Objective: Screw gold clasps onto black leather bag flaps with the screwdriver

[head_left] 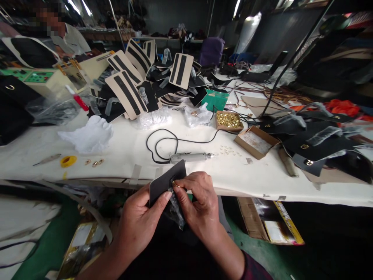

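My left hand [142, 217] grips a black leather-like panel [163, 182] by its lower left edge, the thumb lying across its face. My right hand [199, 198] is closed in a pinch on a small gold metal fitting [175, 184], held against the panel's right side. A clear plastic-wrapped strip [175, 210] hangs from the panel between the two hands. Just beyond the panel, on the white table [116, 163], lies a grey electric screwdriver [190, 156] with a looped black cord. Small pale pieces [229, 150] are scattered near its tip.
Behind stands a pile of beige-and-black panels [125, 93]. A box of gold parts [229, 120] and a cardboard tray [256, 142] sit right of centre. Yellow tape [68, 161] and gold fittings [97, 162] lie left. Black pieces [314, 140] cover the right side. A person [72, 39] is at far left.
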Available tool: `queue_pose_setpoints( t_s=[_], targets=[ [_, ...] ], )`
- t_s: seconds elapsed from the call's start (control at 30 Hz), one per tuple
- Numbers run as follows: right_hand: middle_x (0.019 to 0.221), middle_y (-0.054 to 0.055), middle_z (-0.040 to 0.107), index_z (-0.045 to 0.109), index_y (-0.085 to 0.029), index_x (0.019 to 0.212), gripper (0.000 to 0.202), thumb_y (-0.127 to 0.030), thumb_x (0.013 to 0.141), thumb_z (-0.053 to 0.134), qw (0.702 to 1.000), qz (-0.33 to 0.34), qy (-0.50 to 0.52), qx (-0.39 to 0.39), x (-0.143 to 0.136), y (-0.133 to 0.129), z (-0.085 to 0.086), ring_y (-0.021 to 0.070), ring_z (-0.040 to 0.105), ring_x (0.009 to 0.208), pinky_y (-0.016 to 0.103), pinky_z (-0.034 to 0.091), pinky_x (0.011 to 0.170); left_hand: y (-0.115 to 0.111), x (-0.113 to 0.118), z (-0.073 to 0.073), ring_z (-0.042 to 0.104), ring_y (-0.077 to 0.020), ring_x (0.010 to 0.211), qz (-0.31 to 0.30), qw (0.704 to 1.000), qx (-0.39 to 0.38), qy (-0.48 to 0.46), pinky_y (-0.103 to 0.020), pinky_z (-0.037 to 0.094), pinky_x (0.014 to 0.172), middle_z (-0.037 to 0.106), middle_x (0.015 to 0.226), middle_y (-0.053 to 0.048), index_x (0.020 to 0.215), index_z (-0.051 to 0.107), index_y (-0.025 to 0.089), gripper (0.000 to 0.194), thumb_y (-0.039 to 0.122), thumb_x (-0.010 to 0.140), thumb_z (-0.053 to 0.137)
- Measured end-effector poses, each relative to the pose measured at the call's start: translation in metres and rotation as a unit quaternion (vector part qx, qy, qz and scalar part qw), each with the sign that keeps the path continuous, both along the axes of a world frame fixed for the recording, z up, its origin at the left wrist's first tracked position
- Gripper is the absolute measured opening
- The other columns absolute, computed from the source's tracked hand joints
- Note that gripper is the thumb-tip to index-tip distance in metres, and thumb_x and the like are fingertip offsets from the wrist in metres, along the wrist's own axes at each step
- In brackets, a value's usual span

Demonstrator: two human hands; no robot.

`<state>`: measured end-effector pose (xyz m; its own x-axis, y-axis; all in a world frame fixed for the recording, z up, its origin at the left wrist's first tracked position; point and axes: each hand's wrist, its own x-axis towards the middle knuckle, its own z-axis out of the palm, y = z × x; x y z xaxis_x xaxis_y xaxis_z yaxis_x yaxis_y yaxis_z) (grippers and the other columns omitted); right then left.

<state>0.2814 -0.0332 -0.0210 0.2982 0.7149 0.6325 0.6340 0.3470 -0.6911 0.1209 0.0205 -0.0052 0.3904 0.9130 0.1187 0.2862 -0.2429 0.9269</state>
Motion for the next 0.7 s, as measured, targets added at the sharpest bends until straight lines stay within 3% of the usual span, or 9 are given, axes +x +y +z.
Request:
queue_pose_setpoints(
  t_s=[0.23,0.43,0.7],
  targets=[
    [0.088,0.003,0.075,0.075,-0.022,0.107,0.017,-0.012,0.095,0.071,0.997,-0.052,-0.045,-0.018,-0.005,-0.003,-0.002,0.0193,0.063,0.084,0.039,0.041,0.078,-0.006,-0.003,-0.018,0.076,-0.0219,0.101,-0.004,0.999,0.04,0.008,-0.028,0.06,0.089,0.08,0.117,-0.004,0.12,0.078,0.024,0.026,0.034,0.099,0.068],
    [0.092,0.003,0.077,0.076,-0.023,0.111,0.019,-0.013,0.096,0.07,0.998,-0.038,-0.017,-0.04,-0.012,-0.007,0.001,0.0199,0.065,0.087,0.04,0.042,0.08,-0.015,-0.007,-0.028,0.075,-0.0219,0.109,-0.005,0.996,0.085,0.012,-0.029,0.059,0.094,0.078,0.123,-0.004,0.124,0.075,0.026,0.027,0.03,0.099,0.066],
    [0.102,0.004,0.073,0.074,-0.031,0.128,0.033,-0.017,0.102,0.061,0.99,0.047,0.102,-0.085,-0.025,-0.017,0.003,0.0202,0.065,0.096,0.041,0.047,0.086,-0.014,-0.018,-0.018,0.076,-0.0182,0.1,0.025,0.978,0.204,0.04,-0.025,0.06,0.091,0.079,0.113,-0.001,0.119,0.074,0.027,0.023,0.026,0.098,0.067]
  ],
)
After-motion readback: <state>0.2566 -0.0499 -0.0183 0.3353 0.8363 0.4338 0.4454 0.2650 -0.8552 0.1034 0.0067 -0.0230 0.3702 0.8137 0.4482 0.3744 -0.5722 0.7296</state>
